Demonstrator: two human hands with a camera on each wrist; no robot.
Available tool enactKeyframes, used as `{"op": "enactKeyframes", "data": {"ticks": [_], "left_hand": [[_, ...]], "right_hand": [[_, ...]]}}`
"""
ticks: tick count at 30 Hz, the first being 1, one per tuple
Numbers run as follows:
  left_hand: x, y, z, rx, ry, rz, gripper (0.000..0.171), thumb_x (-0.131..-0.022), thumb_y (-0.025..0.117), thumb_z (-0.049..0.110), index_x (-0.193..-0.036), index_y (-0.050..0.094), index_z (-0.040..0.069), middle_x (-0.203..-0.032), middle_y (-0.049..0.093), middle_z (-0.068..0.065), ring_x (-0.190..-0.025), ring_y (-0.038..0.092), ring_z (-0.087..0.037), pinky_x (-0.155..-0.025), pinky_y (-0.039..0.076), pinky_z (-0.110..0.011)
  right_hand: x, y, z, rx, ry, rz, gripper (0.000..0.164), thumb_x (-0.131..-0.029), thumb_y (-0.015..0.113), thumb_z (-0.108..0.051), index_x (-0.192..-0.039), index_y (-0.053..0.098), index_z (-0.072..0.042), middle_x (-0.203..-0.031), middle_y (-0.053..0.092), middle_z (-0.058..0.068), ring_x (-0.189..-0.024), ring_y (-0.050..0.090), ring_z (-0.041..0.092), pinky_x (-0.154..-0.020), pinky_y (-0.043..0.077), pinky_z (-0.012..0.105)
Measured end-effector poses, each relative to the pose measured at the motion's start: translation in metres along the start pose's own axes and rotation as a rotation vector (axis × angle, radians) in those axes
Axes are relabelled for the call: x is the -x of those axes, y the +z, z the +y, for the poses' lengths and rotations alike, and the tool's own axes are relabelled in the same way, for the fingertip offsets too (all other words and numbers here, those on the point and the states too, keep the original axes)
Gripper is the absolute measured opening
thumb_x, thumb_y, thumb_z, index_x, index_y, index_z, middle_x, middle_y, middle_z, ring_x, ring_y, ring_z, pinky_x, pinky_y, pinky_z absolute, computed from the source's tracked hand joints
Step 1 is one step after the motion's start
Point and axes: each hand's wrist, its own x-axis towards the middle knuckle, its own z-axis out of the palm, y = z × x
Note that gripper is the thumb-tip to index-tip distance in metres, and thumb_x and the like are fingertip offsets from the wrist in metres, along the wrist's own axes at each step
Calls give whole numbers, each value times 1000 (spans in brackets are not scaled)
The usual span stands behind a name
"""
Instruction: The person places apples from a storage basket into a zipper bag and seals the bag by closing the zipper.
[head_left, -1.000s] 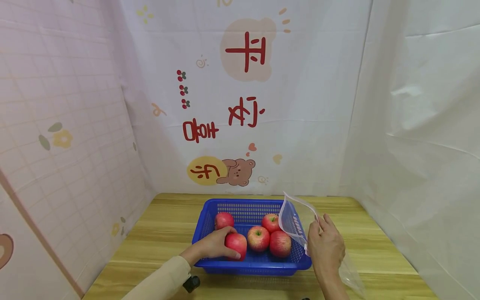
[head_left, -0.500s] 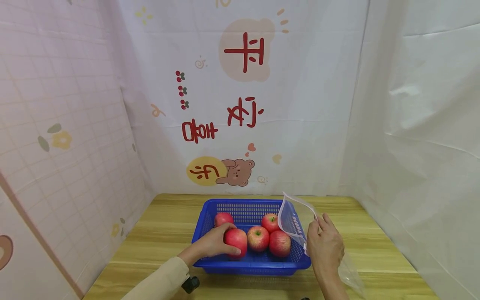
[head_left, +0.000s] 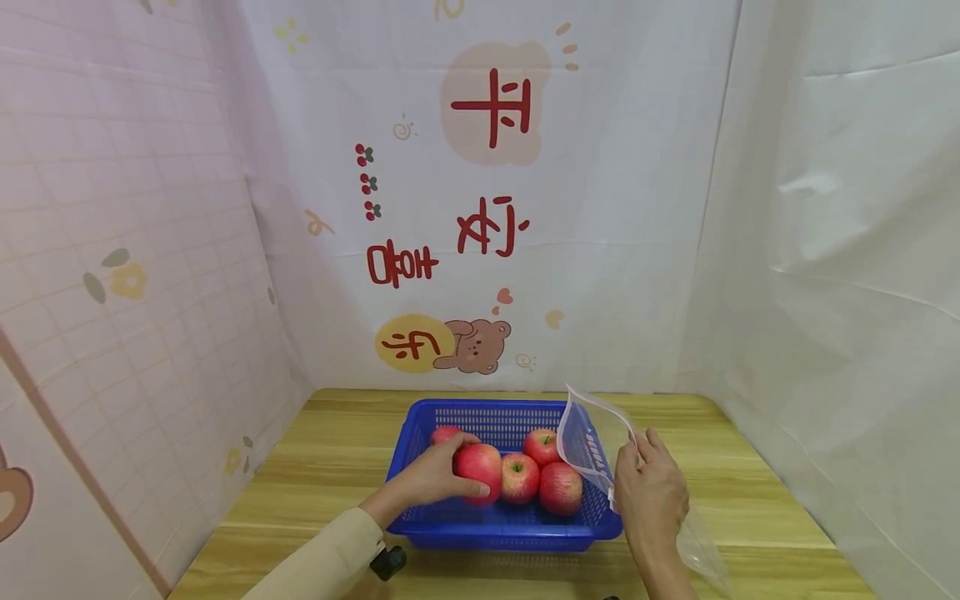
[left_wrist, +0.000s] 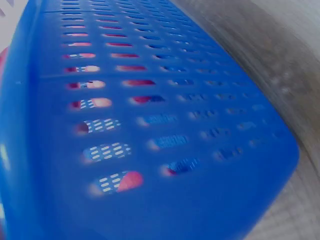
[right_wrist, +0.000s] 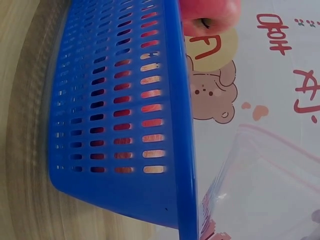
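My left hand [head_left: 432, 475] grips a red apple [head_left: 480, 472] from its left side, fingers over the top and thumb along the front. That apple is raised above the floor of a blue plastic basket [head_left: 510, 531]; in the right wrist view the apple [right_wrist: 212, 14] shows above the rim. Several other apples [head_left: 561, 488] lie in the basket, one of them [head_left: 446, 435] partly behind my left hand. At the basket's right side my right hand [head_left: 652, 490] pinches the edge of a clear zip bag [head_left: 592, 433], whose mouth gapes toward the apples.
The basket stands on a wood-grain table [head_left: 750, 500]. Printed white cloth [head_left: 600, 208] hangs behind and on both sides. A small dark object [head_left: 387, 562] is by the left sleeve. In the left wrist view the basket's slotted wall [left_wrist: 150, 125] fills most of the frame.
My left hand has lifted the apple and moved it slightly up and to the right, now overlapping the neighbouring apple in view. My right hand and the bag have hardly moved.
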Motion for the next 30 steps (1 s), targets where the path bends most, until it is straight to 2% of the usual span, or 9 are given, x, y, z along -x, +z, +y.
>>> {"op": "enactKeyframes", "data": {"ticks": [8, 19, 30], "left_hand": [[-2, 0, 7, 25, 21, 29, 71, -78, 85, 36, -134, 49, 11, -120, 60, -6, -106, 59, -24, -87, 54, -45], [-5, -3, 18, 81, 8, 50, 72, -78, 84, 36, -136, 49, 12, -122, 60, -4, -109, 58, -24, -89, 53, -44], [-11, -6, 41, 110, 50, 119, 73, -81, 82, 36, -141, 48, 11, -124, 60, -7, -109, 60, -25, -84, 55, -40]], "right_hand": [[0, 0, 1, 12, -5, 4, 34, -98, 49, -20, -118, 73, -7, -131, 62, 17, -115, 57, 48, -82, 45, 67], [0, 1, 2, -1, 0, 6, 35, -98, 48, -21, -119, 73, -8, -132, 61, 16, -116, 57, 47, -82, 44, 66], [-1, 1, 4, -8, -3, 5, 35, -99, 49, -22, -119, 73, -9, -133, 61, 15, -118, 56, 47, -82, 44, 67]]}}
